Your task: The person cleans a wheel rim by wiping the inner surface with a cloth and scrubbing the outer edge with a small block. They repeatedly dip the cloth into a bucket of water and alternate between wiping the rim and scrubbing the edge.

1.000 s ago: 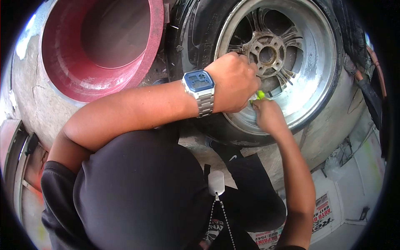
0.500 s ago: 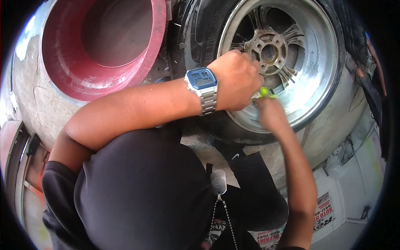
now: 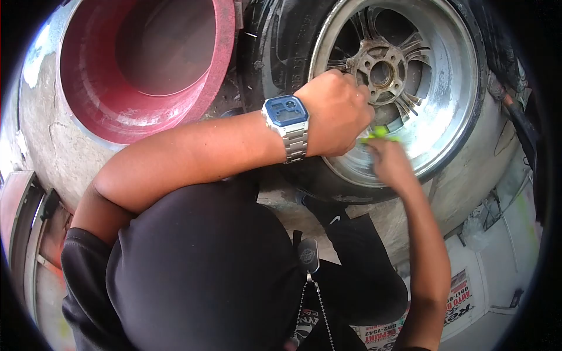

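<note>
A car wheel lies face-down, its silver alloy rim (image 3: pixel 451 117) showing the hollow inner side inside a black tire (image 3: pixel 281 64). My left hand (image 3: pixel 336 114), with a metal watch (image 3: pixel 287 111) on the wrist, is closed at the rim's near-left edge. Its fingertips are turned away, so what they grip is hidden. Over the lower part of the rim, my right hand (image 3: pixel 391 164) is closed on a small lime-green object (image 3: pixel 380 133). Motion blur hides its exact kind. The two hands are close together.
A red hollow wheel barrel (image 3: pixel 219 64) stands at upper left on the concrete floor (image 3: pixel 38 126). Below right lies a printed sheet (image 3: pixel 459 298). Metal parts (image 3: pixel 23 216) lean at the left edge. A dog tag (image 3: pixel 308 255) hangs in front of my dark clothes.
My right hand and the lime-green object have shifted slightly right and down across the rim. My left hand stays at the rim's edge; the whole view has drifted a little.
</note>
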The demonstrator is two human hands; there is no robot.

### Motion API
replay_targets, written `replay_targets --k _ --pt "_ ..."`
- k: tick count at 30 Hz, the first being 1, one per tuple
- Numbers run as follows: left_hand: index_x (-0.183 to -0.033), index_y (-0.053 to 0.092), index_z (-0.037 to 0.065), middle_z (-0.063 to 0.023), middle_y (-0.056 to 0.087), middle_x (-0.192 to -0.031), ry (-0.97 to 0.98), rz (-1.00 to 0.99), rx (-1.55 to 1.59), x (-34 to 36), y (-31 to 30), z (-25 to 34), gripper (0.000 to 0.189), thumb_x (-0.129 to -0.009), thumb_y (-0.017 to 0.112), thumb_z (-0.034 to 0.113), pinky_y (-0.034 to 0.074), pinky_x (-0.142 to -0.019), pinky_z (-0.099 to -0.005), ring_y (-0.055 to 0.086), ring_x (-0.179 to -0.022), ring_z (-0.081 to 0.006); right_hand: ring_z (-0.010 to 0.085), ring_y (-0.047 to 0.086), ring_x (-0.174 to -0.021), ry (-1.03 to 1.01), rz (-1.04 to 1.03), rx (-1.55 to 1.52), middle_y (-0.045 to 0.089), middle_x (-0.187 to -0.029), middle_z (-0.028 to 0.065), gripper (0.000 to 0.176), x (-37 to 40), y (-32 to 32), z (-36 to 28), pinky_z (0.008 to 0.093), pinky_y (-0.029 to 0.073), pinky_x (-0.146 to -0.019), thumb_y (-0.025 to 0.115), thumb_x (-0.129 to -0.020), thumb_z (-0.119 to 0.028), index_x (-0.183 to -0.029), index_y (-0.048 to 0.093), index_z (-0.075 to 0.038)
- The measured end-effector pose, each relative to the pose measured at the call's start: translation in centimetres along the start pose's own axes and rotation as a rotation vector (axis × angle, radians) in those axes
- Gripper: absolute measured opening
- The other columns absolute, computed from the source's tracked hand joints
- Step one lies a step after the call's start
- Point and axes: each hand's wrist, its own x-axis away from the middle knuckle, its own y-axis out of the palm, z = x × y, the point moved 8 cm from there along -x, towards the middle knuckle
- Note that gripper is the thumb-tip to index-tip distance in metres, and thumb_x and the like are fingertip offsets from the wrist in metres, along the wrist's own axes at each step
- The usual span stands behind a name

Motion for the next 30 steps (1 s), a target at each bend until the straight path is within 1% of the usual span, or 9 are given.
replay_targets --k 2,3,5,8,15,19,23,27,30 --pt "-0.106 0.075 0.011 -0.0075 0.069 -0.108 -0.004 0.007 0.009 -0.1 0.1 0.2 0.037 -0.081 0.08 0.038 0.055 -0.087 -0.0373 0.069 -0.101 -0.0243 0.0397 0.072 -0.089 -0.034 0.015 -0.161 0.077 -0.098 0.0177 0.032 -0.1 0.9 0.9 0.0442 0.056 -0.084 0.062 -0.086 0.0 -0.109 0.08 -0.012" --pt "-0.106 0.075 0.011 -0.0075 0.069 -0.107 -0.005 0.017 0.01 0.0 0.2 0.4 0.037 -0.081 0.08 0.038 0.055 -0.087 -0.0374 0.069 -0.101 -0.0243 0.0409 0.072 -0.088 0.047 -0.077 0.125 0.076 -0.099 0.0212 0.031 -0.5 0.5 2.7 0.0478 0.055 -0.085 0.062 -0.087 0.001 -0.109 0.08 -0.011" --pt "-0.107 0.075 0.012 -0.0074 0.069 -0.107 -0.008 0.036 -0.012 0.1 -0.1 -0.2 0.037 -0.081 0.08 0.038 0.056 -0.087 -0.0376 0.069 -0.1 -0.0244 0.0409 0.073 -0.088 0.078 0.081 0.308 0.075 -0.098 0.0216 0.028 -0.1 -0.8 4.4 0.0505 0.055 -0.085 0.062 -0.087 0.001 -0.106 0.08 -0.01" --pt "-0.108 0.075 0.012 -0.0076 0.069 -0.107 -0.005 -0.001 -0.007 0.1 -0.1 0.1 0.037 -0.082 0.08 0.038 0.056 -0.087 -0.0385 0.069 -0.1 -0.0248 0.0425 0.072 -0.088 -0.028 0.067 -0.036 0.075 -0.093 0.0218 0.021 -0.1 1.0 -0.5 0.0519 0.055 -0.081 0.064 -0.089 -0.003 -0.102 0.079 -0.009" --pt "-0.106 0.076 0.011 -0.0079 0.07 -0.105 0.01 0.027 -0.023 0.1 -0.1 0.2 0.036 -0.082 0.079 0.039 0.056 -0.085 -0.0375 0.07 -0.099 -0.0251 0.0439 0.07 -0.082 -0.067 0.093 0.114 0.071 -0.088 0.0257 0.014 0.8 -0.1 1.2 0.0535 0.054 -0.08 0.066 -0.092 -0.008 -0.101 0.077 -0.005" --pt "-0.106 0.076 0.011 -0.0079 0.07 -0.105 -0.007 0.028 -0.04 -0.1 -0.2 0.2 0.037 -0.082 0.08 0.039 0.056 -0.084 -0.038 0.07 -0.099 -0.0251 0.0479 0.069 -0.088 0.23 0.107 -0.156 0.072 -0.091 0.0277 0.021 -1.0 1.8 0.6 0.0544 0.053 -0.081 0.061 -0.099 -0.019 -0.104 0.077 -0.005" --pt "-0.104 0.076 0.011 -0.008 0.07 -0.106 0.002 0.025 -0.059 0.1 -0.4 0.3 0.036 -0.081 0.08 0.039 0.057 -0.084 -0.0389 0.071 -0.098 -0.0262 0.0465 0.07 -0.095 0.123 0.035 -0.079 0.073 -0.093 0.0265 0.027 1.4 1.5 0.6 0.054 0.053 -0.086 0.059 -0.102 -0.025 -0.107 0.076 -0.006" --pt "-0.103 0.076 0.011 -0.0077 0.07 -0.106 -0.015 0.027 -0.074 -0.4 -0.3 0.2 0.036 -0.08 0.08 0.039 0.057 -0.085 -0.0392 0.071 -0.1 -0.0262 0.0477 0.069 -0.098 0.239 0.042 0.082 0.074 -0.104 0.0253 0.03 -1.3 3.6 0.4 0.0547 0.053 -0.09 0.055 -0.102 -0.026 -0.114 0.077 -0.009" --pt "-0.103 0.076 0.011 -0.0078 0.071 -0.105 -0.012 0.047 -0.076 0.0 -0.2 0.3 0.037 -0.08 0.08 0.04 0.057 -0.085 -0.0394 0.071 -0.1 -0.026 0.0472 0.068 -0.103 0.258 -0.042 -0.009 0.071 -0.104 0.0298 0.036 0.2 2.5 0.4 0.0548 0.051 -0.091 0.054 -0.103 -0.029 -0.11 0.073 0.0"
